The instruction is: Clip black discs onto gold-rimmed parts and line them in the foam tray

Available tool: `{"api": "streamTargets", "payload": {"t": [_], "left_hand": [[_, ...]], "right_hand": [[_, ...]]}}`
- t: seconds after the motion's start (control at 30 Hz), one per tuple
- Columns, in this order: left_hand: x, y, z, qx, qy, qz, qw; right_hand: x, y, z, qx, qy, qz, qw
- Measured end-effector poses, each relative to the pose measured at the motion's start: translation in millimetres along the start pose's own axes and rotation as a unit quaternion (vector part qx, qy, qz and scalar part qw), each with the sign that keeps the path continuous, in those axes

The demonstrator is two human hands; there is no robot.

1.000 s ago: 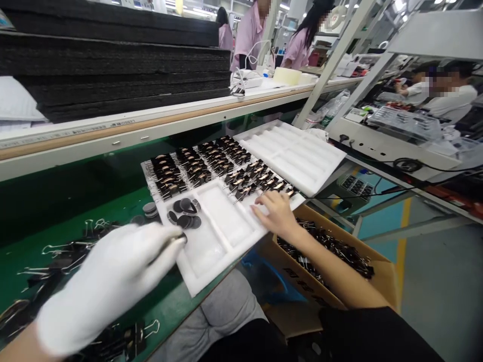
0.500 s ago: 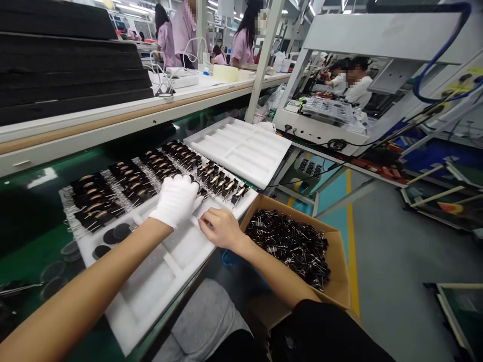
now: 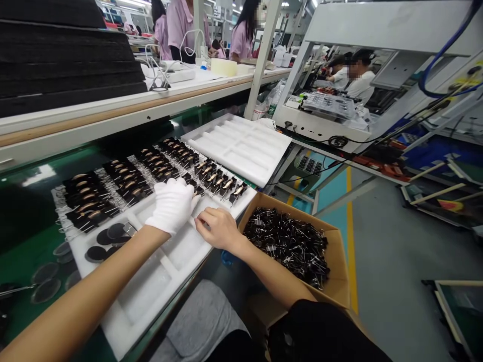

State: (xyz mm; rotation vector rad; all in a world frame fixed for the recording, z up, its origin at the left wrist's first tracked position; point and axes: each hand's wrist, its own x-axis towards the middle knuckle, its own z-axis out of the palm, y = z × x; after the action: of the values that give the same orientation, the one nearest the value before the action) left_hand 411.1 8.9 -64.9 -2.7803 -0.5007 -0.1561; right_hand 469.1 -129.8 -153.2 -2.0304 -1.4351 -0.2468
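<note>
My left hand (image 3: 171,205), in a white glove, is closed with its fingertips among the black binder clips at the near end of a row; what it grips is hidden. Beside it, my bare right hand (image 3: 217,227) is curled over the white foam tray (image 3: 184,251), thumb and fingers close together; I cannot make out anything in it. Rows of clips with pale curved pieces (image 3: 81,195) stand in the tray's far part. Dark round discs (image 3: 97,253) lie in a near-left compartment. To the right, a cardboard box (image 3: 337,261) holds many loose binder clips (image 3: 287,246).
A second white tray (image 3: 241,146) with long slots lies behind. Stacked black foam slabs (image 3: 68,60) and a tape roll (image 3: 224,67) sit on the raised shelf (image 3: 188,98). A grey machine frame (image 3: 320,120) stands at the right. Several people work in the background.
The view has shifted slightly. Both hands keep nearly the same places and closed shapes; no clip has visibly been moved.
</note>
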Motion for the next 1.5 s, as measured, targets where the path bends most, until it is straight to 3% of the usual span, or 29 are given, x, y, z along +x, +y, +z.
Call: {"api": "streamTargets", "payload": {"t": [0.13, 0.3, 0.43, 0.57, 0.97, 1.2, 1.37, 1.5], "left_hand": [[-7, -4, -6.5, 0.004, 0.028, -0.014, 1.0], [-14, -18, -27.6, -0.021, 0.053, -0.077, 0.995], [-14, -20, -38.1, 0.001, 0.005, -0.048, 0.999], [-8, -10, -34.4, 0.012, -0.052, -0.001, 0.999], [21, 8, -19.4, 0.005, -0.067, -0.005, 0.998], [-17, -5, -23.5, 0.006, -0.006, -0.049, 0.999], [-39, -26, -27.1, -0.025, -0.101, -0.037, 0.994], [-38, -30, -22.5, -0.052, -0.098, -0.049, 0.993]], "right_hand": [[-1, 0, -1, 0.001, 0.0, -0.003, 1.0], [-4, 1, -1, 0.017, 0.004, 0.0, 1.0], [-4, 0, -1, 0.023, 0.005, 0.0, 1.0], [-5, 0, -1, 0.016, 0.005, 0.002, 1.0], [-5, -1, 0, 0.005, 0.004, 0.002, 1.0], [-7, -1, -1, 0.009, 0.002, -0.001, 1.0], [-7, -1, -1, 0.018, 0.004, 0.001, 1.0], [-6, -2, 0, 0.021, 0.005, 0.006, 1.0]]}}
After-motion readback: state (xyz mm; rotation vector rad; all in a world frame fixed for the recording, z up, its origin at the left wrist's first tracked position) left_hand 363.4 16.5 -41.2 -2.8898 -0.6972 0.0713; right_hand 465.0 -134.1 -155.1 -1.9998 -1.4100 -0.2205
